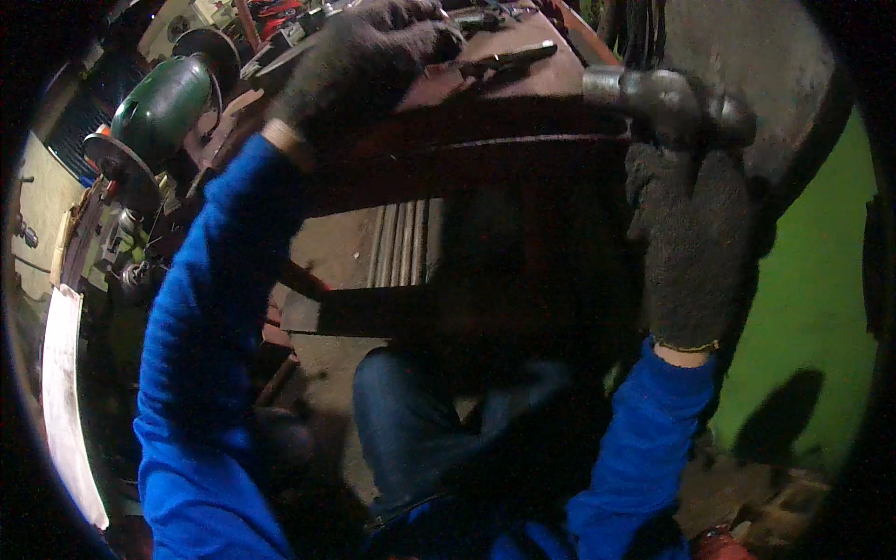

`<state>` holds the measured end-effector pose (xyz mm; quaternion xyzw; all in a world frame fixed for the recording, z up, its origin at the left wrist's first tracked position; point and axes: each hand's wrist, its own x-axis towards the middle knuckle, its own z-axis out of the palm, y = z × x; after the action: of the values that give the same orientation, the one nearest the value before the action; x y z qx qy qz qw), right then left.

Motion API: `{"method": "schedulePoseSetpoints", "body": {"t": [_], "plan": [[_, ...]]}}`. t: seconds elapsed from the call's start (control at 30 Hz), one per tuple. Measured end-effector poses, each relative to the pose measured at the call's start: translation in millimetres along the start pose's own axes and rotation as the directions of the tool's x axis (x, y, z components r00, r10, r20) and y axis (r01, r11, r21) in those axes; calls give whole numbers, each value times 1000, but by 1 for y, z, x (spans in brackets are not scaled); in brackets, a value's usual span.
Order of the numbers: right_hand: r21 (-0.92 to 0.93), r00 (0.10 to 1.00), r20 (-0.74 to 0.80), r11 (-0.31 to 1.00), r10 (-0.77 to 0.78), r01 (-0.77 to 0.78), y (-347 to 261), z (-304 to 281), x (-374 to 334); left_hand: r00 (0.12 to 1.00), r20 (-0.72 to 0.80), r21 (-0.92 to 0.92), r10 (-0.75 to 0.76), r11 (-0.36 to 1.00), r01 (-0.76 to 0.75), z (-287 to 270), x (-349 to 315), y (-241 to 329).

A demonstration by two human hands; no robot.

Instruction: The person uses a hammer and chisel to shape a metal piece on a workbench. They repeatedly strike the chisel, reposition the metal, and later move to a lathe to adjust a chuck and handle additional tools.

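My right hand (693, 238), in a dark knit glove, is closed around a hammer at the upper right. The hammer's metal head (667, 101) shows above the fist, with a flat cylindrical face to the left and a rounded end to the right; its handle is hidden. At the upper left, my left hand (369, 61), gloved alike, is over the workbench (551, 79). Its fingers are bent together at the far side, and what they grip is too hidden to make out. Beyond them a dark elongated tool with a shiny tip (511, 62) lies on the bench.
A green bench grinder (161, 107) stands on the left. Assorted tools (280, 42) crowd the bench's far left. Several metal bars (399, 243) show beneath the bench. A grey and green wall (793, 308) rises on the right, close to my right arm.
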<state>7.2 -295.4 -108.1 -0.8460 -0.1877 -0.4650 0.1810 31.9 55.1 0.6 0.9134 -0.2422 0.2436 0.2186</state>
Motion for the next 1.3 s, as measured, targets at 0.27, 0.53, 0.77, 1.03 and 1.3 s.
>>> {"method": "schedulePoseSetpoints", "body": {"t": [0.27,0.53,0.77,1.03,1.3], "plan": [[280,983,57,942,177,-186,-47,-66,86,920,-154,-87,-361,932,351,7,-7,39],[374,939,342,922,-40,-97,-75,-94,170,942,-21,54,-335,940,336,1,6,55],[107,843,451,955,-295,276,-50,-41,201,950,27,117,-310,945,305,14,19,56],[56,704,659,950,-265,306,-47,-31,219,932,-36,169,-361,917,361,34,25,59],[121,656,705,957,-270,263,-50,-18,213,880,28,250,-474,856,453,27,26,67]]}}
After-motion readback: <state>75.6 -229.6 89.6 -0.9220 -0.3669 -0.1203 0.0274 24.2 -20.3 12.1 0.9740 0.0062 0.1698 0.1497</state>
